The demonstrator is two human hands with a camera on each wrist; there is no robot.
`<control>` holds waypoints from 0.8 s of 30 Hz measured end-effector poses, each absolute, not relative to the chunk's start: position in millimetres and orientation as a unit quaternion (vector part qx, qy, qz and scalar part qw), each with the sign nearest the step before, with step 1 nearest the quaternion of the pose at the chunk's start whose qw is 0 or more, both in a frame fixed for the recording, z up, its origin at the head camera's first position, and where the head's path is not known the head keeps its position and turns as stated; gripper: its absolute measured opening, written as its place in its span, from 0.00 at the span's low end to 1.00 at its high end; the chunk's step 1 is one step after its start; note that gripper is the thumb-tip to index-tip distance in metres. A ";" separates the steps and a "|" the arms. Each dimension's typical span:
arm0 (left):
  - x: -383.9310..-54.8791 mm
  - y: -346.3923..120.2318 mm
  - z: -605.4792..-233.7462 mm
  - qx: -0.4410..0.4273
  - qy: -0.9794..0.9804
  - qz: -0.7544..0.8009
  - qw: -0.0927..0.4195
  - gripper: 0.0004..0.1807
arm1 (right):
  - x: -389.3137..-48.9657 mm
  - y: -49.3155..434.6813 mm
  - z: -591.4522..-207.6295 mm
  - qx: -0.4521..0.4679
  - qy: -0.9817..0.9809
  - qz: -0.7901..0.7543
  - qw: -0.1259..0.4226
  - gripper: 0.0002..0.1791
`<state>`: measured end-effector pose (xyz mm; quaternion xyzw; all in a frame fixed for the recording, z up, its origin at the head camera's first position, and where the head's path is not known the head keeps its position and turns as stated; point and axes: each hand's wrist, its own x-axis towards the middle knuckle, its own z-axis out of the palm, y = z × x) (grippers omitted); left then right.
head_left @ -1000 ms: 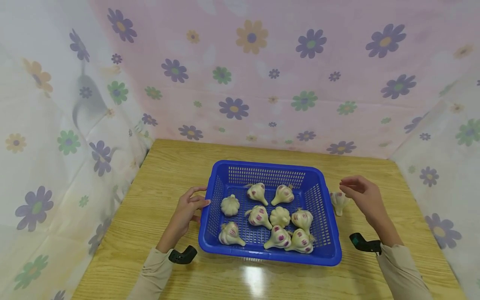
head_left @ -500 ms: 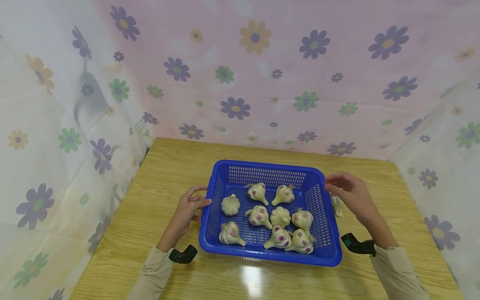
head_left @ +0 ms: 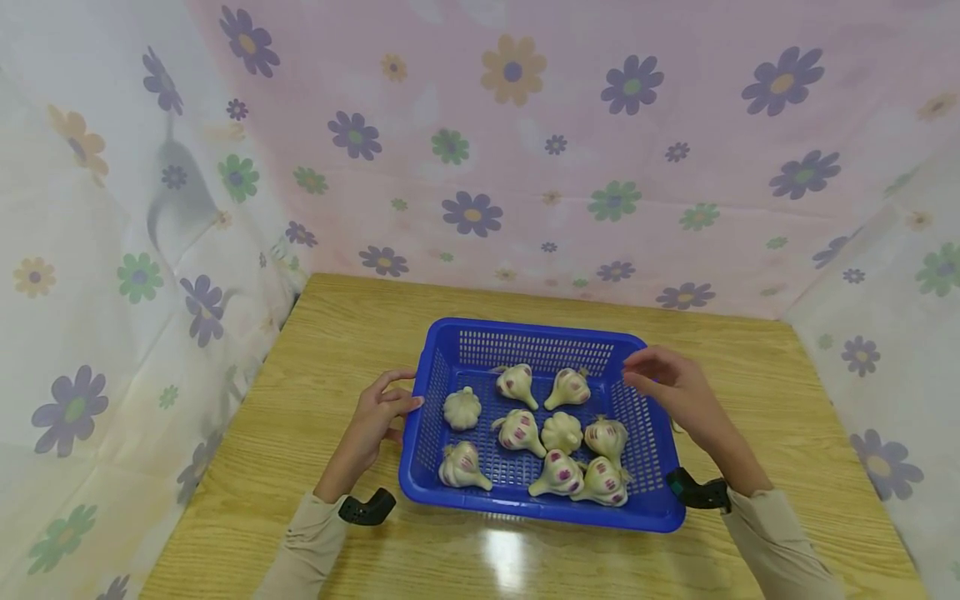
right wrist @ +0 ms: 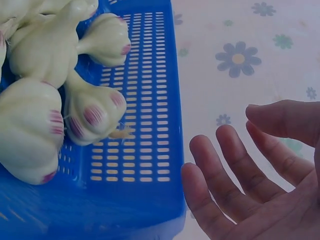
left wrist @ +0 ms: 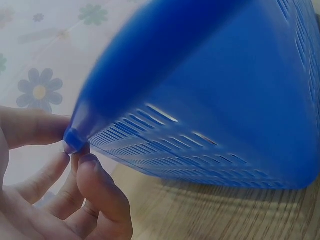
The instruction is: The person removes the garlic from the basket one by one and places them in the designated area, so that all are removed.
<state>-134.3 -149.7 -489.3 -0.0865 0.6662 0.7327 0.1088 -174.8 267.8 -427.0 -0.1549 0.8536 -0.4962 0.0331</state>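
A blue slotted plastic basket [head_left: 540, 512] stands on the wooden table, with several garlic bulbs [head_left: 519, 432] spread over its floor. My left hand [head_left: 367, 427] is at its left side. In the left wrist view, thumb and fingers pinch the basket rim [left wrist: 75, 140]. Over the right rim hovers my right hand [head_left: 678, 396], holding nothing. Its fingers [right wrist: 212, 167] look relaxed and spread in the right wrist view, close to the basket wall, with purple-streaked bulbs [right wrist: 95, 112] on the other side. Another bulb outside the basket's right side is almost wholly hidden by the right hand.
The wooden table [head_left: 330, 333] extends around the basket. Flower-printed cloth [head_left: 420, 208] closes in the back and both sides. A black device [head_left: 367, 507] is strapped to each wrist.
My right hand has moved left from above the bulb outside the basket to over the right rim, now covering that bulb. The left hand and basket have stayed put.
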 end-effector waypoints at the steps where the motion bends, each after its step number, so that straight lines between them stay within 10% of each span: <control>1: -134.3 -149.7 -489.3 -0.086 0.666 0.733 0.109 0.25 | -174.6 266.6 -427.7 -0.155 0.852 -0.498 0.035 0.12; 24: -133.2 -150.0 -489.1 -0.090 0.668 0.731 0.109 0.25 | -170.4 225.4 -436.8 -0.211 0.827 -0.510 0.108 0.12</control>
